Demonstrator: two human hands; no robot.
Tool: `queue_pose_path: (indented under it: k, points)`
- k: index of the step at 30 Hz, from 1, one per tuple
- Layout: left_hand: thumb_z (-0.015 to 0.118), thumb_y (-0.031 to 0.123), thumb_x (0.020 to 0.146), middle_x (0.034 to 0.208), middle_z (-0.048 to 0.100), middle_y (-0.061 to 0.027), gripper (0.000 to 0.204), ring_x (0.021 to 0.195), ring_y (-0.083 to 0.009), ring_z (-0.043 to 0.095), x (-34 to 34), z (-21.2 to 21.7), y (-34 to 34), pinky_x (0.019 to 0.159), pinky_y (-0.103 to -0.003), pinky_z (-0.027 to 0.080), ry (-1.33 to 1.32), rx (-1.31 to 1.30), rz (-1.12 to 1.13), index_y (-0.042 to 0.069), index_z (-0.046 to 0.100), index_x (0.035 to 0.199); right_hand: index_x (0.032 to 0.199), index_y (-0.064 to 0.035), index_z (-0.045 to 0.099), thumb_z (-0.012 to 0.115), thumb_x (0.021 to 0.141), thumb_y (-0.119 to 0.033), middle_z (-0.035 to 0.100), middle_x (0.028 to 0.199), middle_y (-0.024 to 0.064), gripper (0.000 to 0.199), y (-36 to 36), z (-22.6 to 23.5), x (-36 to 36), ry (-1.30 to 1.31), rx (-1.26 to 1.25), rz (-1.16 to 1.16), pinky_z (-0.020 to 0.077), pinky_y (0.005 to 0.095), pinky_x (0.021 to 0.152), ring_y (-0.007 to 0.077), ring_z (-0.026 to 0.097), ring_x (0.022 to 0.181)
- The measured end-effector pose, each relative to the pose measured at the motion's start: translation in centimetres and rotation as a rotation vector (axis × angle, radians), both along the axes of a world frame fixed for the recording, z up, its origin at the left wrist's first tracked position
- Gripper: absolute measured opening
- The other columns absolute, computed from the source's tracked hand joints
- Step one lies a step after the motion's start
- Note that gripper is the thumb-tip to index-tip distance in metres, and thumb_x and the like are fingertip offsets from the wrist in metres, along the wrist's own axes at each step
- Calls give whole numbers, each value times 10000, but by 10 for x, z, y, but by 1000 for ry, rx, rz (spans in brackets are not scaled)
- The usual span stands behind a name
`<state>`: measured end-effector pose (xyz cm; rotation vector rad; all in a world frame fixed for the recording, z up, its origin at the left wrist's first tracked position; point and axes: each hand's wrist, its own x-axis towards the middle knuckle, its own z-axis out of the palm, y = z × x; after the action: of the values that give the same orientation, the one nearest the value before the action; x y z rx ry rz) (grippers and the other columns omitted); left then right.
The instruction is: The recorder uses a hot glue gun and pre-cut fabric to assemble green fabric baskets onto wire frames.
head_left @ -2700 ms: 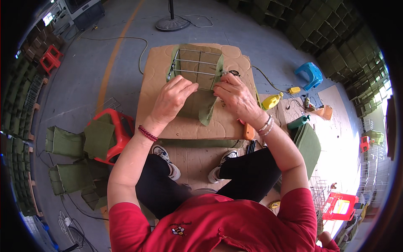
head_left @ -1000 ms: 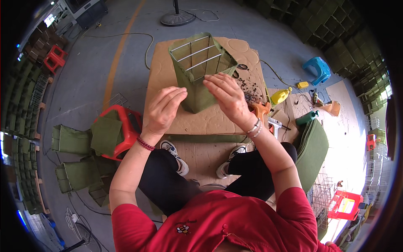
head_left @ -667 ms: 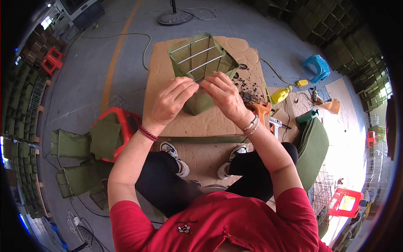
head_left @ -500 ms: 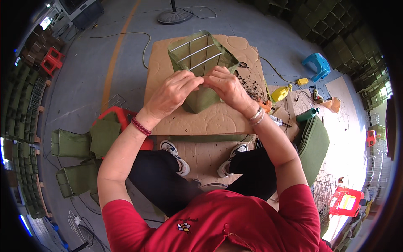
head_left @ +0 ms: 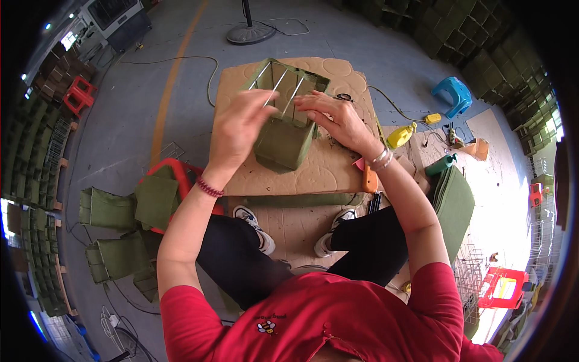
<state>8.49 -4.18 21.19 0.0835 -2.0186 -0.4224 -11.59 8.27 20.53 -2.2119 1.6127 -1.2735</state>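
A green fabric box with a wire frame of metal rods across its open top stands on a cardboard-topped work surface. My left hand is raised at the box's left side, fingers touching the top rim and a rod. My right hand rests on the right side of the rim, fingers curled over the edge. Both hands grip the box between them.
A red stool draped with green fabric pieces stands at my left, more folded green boxes beyond it. A stack of green fabric panels, a yellow tool, a blue stool and a fan base lie around.
The box has been turned and lifted more upright on the cardboard. My hands moved from its lower front up to its top rim.
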Motion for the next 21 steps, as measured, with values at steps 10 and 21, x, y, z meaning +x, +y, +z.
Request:
queue_pose_path:
  k: [10,21]
  points:
    - [635,35,738,1090,637,-80,284,1004,-249,624,18,-32,2,836,-356,551,-121,-452,53,10,663,1020,1095,27,612,606,711,-57,540,1001,108,393,15,-32,62,447,-407,-353,471,392,832,278,557,943]
    - [674,10,758,869,631,-85,207,829,-249,623,-13,-10,-18,724,-365,534,-262,-215,-133,12,644,962,905,-2,634,605,682,1,551,868,87,226,-6,-11,37,479,-170,-327,437,356,794,261,526,879]
